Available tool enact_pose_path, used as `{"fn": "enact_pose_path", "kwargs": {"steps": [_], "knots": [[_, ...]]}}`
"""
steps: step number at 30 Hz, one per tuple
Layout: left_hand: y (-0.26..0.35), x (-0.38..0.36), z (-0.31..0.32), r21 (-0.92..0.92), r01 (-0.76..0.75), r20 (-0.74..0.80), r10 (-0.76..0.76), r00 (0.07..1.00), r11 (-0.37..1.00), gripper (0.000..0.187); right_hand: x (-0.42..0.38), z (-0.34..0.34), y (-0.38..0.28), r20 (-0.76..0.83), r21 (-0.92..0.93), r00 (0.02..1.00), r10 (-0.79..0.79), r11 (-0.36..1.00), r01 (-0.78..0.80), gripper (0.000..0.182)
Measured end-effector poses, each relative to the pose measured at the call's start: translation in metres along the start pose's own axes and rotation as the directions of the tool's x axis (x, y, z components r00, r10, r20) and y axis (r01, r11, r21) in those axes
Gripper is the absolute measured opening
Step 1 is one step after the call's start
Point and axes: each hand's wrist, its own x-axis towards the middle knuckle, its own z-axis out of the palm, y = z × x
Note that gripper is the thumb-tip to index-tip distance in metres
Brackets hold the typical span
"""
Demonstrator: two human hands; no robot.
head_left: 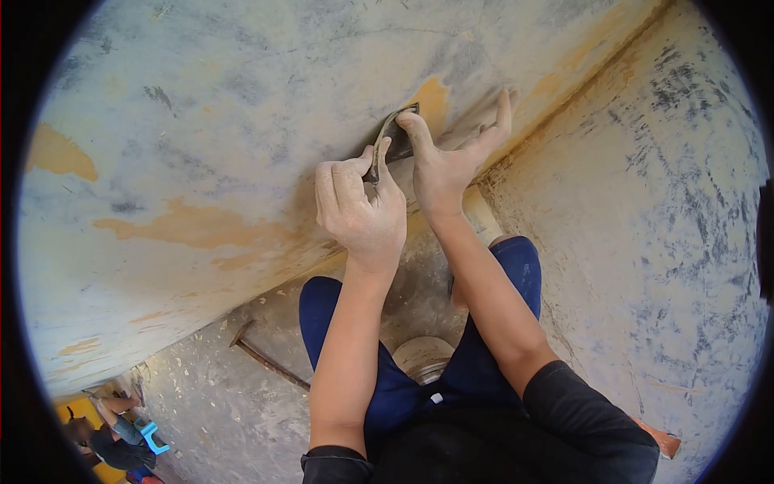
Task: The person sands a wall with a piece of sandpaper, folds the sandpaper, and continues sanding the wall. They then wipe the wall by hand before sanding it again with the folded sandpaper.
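A dark, bent sheet that looks like sandpaper (390, 133) is at the patchy wall (226, 105) in front of me. My left hand (359, 206) is closed, pinching the sheet's lower left end between thumb and fingers. At its upper right end, the thumb of my right hand (451, 169) touches the sheet, while the other fingers stretch away to the right, spread apart. Pale dust coats both hands. An orange-yellow patch (434, 101) of bare wall shows just behind the sheet.
A second wall (645, 242) meets the first in a corner at my right. Between my legs is a round pale container (423, 355). A long-handled tool (270, 360) lies on the stained floor (218, 403). Far lower left, another person (121, 444) is near a light-blue plastic object (151, 437).
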Motion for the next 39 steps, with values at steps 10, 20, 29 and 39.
{"fn": "enact_pose_path", "kwargs": {"steps": [10, 20, 29, 39], "knots": [[0.01, -0.002, -0.001, 0.053, 0.025, 0.07, -0.029, 0.997, 0.998, 0.025, 0.004, -0.004, 0.003, 0.009, -0.002, 0.999, 0.046, 0.999, -0.046, 0.121], [0.007, -0.03, -0.013, 0.098, 0.179, 0.293, -0.2, 0.935, 0.979, 0.029, -0.027, -0.019, 0.03, 0.06, -0.199, 0.982, 0.177, 0.966, -0.162, 0.139], [0.001, -0.002, 0.001, -0.064, 0.011, 0.051, -0.007, 0.999, 0.998, 0.019, 0.009, -0.015, -0.008, 0.066, 0.046, 0.99, 0.127, 0.99, -0.13, 0.13], [0.012, -0.024, -0.004, 0.146, 0.144, 0.327, -0.185, 0.927, 0.979, 0.024, -0.028, -0.015, 0.049, 0.086, -0.151, 0.988, 0.128, 0.982, -0.114, 0.122]]}}
